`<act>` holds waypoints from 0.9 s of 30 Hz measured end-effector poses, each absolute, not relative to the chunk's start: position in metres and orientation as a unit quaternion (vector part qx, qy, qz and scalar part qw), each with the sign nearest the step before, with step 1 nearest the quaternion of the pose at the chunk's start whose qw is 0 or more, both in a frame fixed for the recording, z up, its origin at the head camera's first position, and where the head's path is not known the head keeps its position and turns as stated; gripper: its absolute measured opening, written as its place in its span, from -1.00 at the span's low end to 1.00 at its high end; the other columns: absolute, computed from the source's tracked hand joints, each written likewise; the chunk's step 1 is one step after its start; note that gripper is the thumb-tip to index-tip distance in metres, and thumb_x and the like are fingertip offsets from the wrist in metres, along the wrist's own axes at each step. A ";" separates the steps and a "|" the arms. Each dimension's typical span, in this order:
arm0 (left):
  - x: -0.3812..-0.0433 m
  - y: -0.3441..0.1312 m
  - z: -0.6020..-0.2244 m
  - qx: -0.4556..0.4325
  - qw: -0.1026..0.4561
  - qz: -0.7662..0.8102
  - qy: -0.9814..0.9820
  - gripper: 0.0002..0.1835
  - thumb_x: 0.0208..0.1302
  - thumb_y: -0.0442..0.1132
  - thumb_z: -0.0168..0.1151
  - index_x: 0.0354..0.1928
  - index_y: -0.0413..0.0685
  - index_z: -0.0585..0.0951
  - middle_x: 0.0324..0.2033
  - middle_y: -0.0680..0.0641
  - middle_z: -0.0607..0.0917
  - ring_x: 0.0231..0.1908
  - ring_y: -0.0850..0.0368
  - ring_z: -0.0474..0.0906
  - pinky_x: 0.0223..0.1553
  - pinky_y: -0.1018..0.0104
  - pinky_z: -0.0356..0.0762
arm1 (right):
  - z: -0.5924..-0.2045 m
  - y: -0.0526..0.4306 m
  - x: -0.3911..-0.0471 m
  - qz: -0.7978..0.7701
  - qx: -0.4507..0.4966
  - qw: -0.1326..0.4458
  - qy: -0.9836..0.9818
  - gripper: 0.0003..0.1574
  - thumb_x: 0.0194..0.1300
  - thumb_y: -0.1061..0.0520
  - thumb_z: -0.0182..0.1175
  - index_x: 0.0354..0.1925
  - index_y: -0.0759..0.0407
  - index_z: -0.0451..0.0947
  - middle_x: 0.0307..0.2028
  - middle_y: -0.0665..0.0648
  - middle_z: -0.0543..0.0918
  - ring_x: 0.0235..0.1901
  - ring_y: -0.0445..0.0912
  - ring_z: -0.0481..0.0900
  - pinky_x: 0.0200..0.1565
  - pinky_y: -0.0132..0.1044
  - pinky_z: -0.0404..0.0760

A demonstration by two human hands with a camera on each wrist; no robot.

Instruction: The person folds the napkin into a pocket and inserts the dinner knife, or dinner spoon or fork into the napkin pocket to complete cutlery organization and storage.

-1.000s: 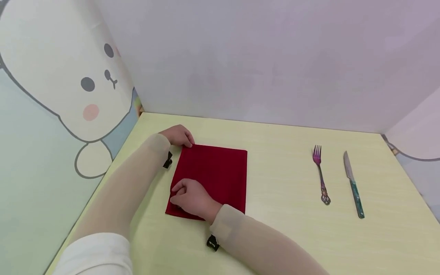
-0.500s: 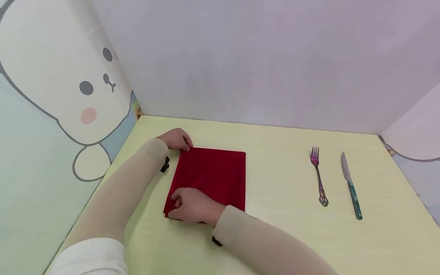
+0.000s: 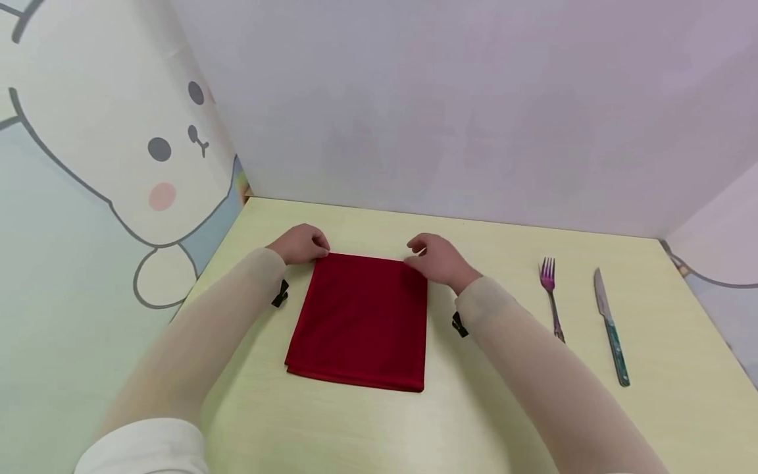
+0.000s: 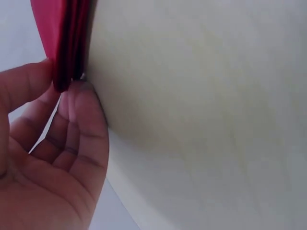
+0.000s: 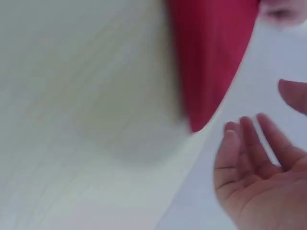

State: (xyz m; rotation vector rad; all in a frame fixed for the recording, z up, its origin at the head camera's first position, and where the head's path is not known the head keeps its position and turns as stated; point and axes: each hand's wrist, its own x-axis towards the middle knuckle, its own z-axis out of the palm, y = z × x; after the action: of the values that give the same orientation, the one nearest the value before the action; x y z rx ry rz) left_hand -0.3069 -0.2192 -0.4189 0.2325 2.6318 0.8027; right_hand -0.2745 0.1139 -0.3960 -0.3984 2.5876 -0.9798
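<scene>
A folded red cloth [image 3: 361,322] lies flat on the table as a near-square. My left hand [image 3: 300,243] pinches its far left corner; in the left wrist view the thumb and fingers close on the stacked layers of the cloth [image 4: 60,43]. At the far right corner is my right hand [image 3: 443,263], its fingers loosely bent. The right wrist view has that hand [image 5: 264,177] with thumb and fingers spread, a small gap from the tip of the cloth [image 5: 206,62].
On the right of the pale yellow table [image 3: 367,434] lie a fork [image 3: 549,280] with a purple sheen and a knife [image 3: 612,336] with a green handle. My right forearm covers the fork's lower end. A wall [image 3: 450,118] rises behind the table.
My right hand has left the cloth's near left corner and moved away and rightward to the far right corner. The left hand stays at the far left corner.
</scene>
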 end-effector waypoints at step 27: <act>-0.167 -0.212 -0.401 -0.001 0.209 0.220 0.953 -0.71 0.38 -0.06 0.34 -0.28 -0.15 0.57 -0.52 -0.02 0.57 -0.50 0.10 0.43 -0.40 0.21 0.43 | -0.424 0.138 -0.301 -0.290 -0.155 0.219 0.919 -0.90 0.44 0.15 0.28 -0.16 0.17 0.65 -0.21 0.10 0.65 -0.18 0.00 0.50 -0.07 -0.12 0.50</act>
State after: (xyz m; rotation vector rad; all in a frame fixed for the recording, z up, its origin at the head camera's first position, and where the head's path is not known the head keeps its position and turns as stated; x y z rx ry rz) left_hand -0.1670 -0.2119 -0.4006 -0.0032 2.6512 0.6118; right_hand -0.3007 0.1375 -0.4242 -0.4302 2.5423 -0.8014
